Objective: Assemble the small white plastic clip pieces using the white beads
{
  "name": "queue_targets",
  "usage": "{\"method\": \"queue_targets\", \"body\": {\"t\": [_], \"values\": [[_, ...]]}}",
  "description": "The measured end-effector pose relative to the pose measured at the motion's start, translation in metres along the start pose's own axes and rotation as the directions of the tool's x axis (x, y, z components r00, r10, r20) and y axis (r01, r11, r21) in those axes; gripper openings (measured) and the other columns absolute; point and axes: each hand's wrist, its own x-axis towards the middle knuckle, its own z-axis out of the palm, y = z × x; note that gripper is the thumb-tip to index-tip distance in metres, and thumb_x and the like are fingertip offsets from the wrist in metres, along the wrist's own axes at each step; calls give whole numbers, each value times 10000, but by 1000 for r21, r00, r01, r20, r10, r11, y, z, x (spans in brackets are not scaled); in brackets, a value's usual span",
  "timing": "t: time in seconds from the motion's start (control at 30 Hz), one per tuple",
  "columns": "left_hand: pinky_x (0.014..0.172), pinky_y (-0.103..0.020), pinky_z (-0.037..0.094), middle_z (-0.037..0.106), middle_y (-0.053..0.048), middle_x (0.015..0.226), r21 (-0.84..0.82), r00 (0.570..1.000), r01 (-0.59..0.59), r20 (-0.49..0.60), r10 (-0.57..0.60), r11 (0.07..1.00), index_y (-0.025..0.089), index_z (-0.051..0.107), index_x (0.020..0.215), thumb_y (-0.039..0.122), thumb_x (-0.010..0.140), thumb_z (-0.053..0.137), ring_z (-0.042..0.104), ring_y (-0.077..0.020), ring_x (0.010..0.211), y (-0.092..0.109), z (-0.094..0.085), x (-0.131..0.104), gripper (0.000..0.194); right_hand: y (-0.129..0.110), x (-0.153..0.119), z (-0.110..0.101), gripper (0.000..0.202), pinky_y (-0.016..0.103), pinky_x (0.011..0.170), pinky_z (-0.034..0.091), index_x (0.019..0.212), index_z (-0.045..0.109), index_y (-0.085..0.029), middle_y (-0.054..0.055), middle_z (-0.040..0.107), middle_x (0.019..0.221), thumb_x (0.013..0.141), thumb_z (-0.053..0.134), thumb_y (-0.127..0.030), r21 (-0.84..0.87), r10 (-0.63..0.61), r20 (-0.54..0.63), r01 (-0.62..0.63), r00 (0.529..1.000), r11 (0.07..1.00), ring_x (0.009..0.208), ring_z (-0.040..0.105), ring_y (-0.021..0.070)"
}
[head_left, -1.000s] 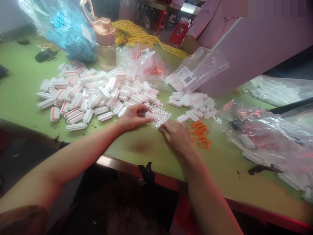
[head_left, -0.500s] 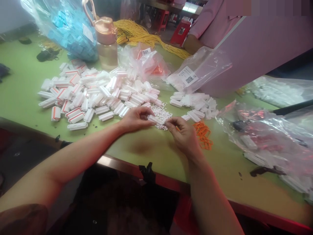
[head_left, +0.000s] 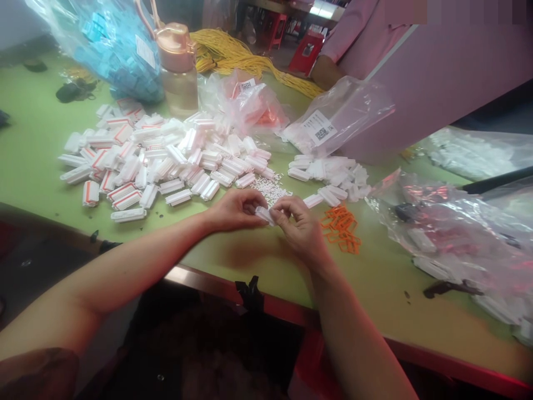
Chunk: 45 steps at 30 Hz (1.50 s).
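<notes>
Between my hands is a small white plastic piece (head_left: pixel 264 215). My left hand (head_left: pixel 238 210) has its fingers closed round the piece's left end. The thumb and forefinger of my right hand (head_left: pixel 296 222) pinch at its right end; whether they also hold a tiny part is hidden. Just beyond the fingers lies a scatter of tiny white parts (head_left: pixel 272 188). A large heap of white plastic pieces (head_left: pixel 166 155), some with orange strips, spreads to the left. Orange frames (head_left: pixel 341 229) lie right of my right hand, and a smaller white pile (head_left: pixel 337 175) sits behind them.
A bottle (head_left: pixel 179 72) stands behind the heap beside a bag of blue parts (head_left: pixel 120 55). Clear bags (head_left: pixel 325 122) and yellow cords (head_left: pixel 233 53) lie farther back. More bagged parts (head_left: pixel 449 233) cover the right side. A person's arm (head_left: pixel 328 69) is across the table.
Both hands have drawn slightly closer together and toward the table's front edge, with the white piece between them. My left fingers now cover more of it. The view has shifted slightly.
</notes>
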Motion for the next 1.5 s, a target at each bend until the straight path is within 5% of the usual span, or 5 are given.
{"method": "queue_targets", "body": {"t": [0.43, 0.67, 0.83, 1.17, 1.5], "values": [[537, -170, 416, 581, 39, 632, -8, 996, 27, -80, -28, 1000, 120, 613, 852, 293, 654, 792, 528, -43, 551, -3, -2, -1, 318, -13, -5, -2, 152, 352, 729, 333, 954, 704, -250, 25, 738, 946, 896, 568, -213, -593, -362, 47, 318, 931, 740, 827, 621, 171], [573, -189, 443, 595, 41, 651, -125, 966, -40, -257, 7, 991, 155, 591, 870, 342, 572, 863, 561, -59, 590, -12, -9, 8, 445, 1, -1, -7, 222, 346, 771, 447, 1016, 704, -241, 62, 702, 1015, 945, 505, -309, -247, -113, -138, 76, 984, 966, 937, 631, 198], [545, -196, 403, 544, 46, 628, -100, 934, -47, -356, 8, 994, 175, 598, 827, 349, 541, 885, 525, -60, 590, -12, -16, 11, 441, 13, -2, -10, 122, 351, 723, 397, 817, 701, -243, 35, 712, 845, 878, 607, -294, -369, 16, 84, 16, 996, 929, 808, 611, 200], [549, -194, 387, 523, 56, 611, -100, 951, -29, -311, -3, 995, 159, 600, 833, 375, 533, 876, 497, -54, 576, -9, -14, 10, 461, 22, -2, 0, 166, 348, 721, 319, 799, 660, -232, 24, 674, 825, 915, 569, -308, -432, -39, 154, 103, 987, 896, 821, 570, 189], [611, -194, 453, 614, 17, 750, -93, 994, 23, -108, -33, 995, 132, 597, 873, 315, 609, 830, 567, -55, 628, -5, -7, 4, 397, 3, 0, -1, 158, 327, 697, 458, 806, 625, -232, 34, 612, 880, 894, 588, -358, -52, 4, -150, -12, 989, 999, 745, 538, 159]]}}
